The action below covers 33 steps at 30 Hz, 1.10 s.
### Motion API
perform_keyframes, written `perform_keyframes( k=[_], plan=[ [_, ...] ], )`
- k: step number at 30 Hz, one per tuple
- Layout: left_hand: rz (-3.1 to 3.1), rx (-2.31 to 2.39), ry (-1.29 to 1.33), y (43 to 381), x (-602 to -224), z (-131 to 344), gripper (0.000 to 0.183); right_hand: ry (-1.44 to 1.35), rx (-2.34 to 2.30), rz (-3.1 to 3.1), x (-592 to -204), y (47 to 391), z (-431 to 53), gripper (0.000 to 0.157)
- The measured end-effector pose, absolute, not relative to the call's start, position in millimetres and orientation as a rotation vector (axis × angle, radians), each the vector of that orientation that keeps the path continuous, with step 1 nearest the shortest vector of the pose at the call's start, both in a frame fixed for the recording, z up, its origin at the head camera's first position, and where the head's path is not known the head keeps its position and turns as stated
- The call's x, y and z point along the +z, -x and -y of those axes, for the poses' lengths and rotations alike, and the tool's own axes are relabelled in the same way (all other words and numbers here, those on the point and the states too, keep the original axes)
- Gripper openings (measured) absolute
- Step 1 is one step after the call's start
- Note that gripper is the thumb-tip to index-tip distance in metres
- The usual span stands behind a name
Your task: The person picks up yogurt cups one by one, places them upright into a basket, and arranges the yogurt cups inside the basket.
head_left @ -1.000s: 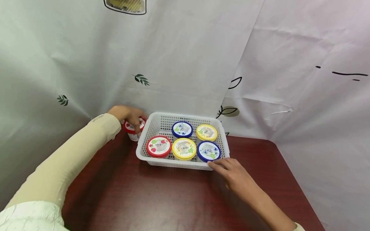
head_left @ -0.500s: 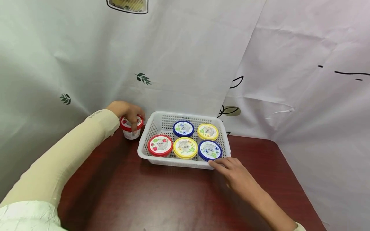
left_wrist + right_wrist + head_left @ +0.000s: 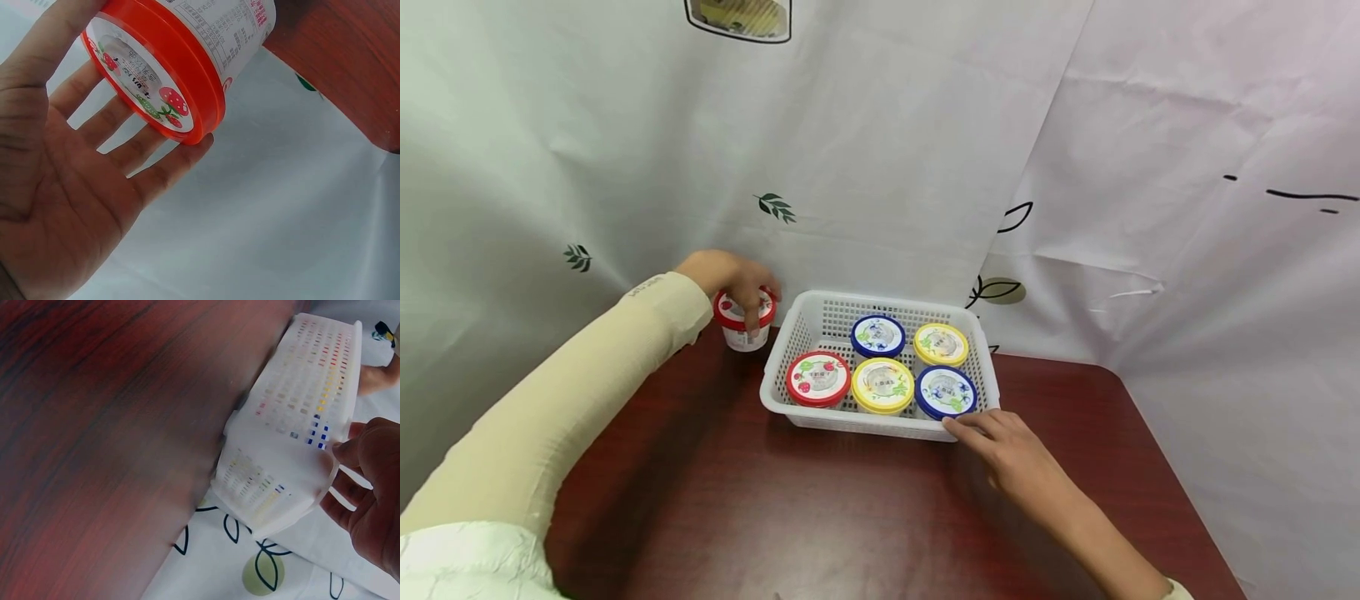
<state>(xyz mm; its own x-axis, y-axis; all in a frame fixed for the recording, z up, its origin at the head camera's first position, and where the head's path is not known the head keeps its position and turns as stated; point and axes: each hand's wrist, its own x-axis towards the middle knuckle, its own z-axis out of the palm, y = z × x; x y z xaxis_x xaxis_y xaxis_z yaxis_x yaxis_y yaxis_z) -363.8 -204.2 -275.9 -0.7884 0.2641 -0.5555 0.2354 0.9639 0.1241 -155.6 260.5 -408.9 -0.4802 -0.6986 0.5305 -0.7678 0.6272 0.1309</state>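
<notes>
A tub with a red, strawberry-printed lid (image 3: 727, 312) is beside the left end of a white plastic basket (image 3: 865, 427). My left hand (image 3: 722, 273) grips this tub from above, fingers and thumb spread around its lid (image 3: 203, 94). Whether its base touches the table cannot be told. At the basket's front right corner, my right hand (image 3: 1011, 454) pinches the rim, as the right wrist view also shows. Inside the basket stand a red-lidded tub (image 3: 818, 379), two yellow-lidded tubs (image 3: 883, 386) and two blue-lidded tubs (image 3: 946, 392), all upright.
The basket stands on a dark red wooden table (image 3: 850, 508). White cloth (image 3: 880, 167) with leaf prints hangs close behind the table and along its sides. A bare part of the basket floor (image 3: 829, 343) shows at its back left.
My left hand has drawn the red-lidded tub slightly away from the basket's left end and towards the back cloth. My right hand keeps its hold on the basket rim.
</notes>
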Motion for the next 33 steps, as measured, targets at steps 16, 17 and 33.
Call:
perform_keyframes(
  k=[16,17,33],
  plan=[
    [-2.632,0.033,-0.518,363,-241,199,0.091,-1.15,0.19,2.295,-409,157,-261,0.064],
    [-2.635,0.04,-0.517,363,-239,198,0.091,-1.147,0.183,2.304,-408,157,-261,0.064],
    [-2.641,0.023,-0.459,358,-230,192,0.091,-1.148,0.178,2.315,-409,159,-260,0.057]
  ],
)
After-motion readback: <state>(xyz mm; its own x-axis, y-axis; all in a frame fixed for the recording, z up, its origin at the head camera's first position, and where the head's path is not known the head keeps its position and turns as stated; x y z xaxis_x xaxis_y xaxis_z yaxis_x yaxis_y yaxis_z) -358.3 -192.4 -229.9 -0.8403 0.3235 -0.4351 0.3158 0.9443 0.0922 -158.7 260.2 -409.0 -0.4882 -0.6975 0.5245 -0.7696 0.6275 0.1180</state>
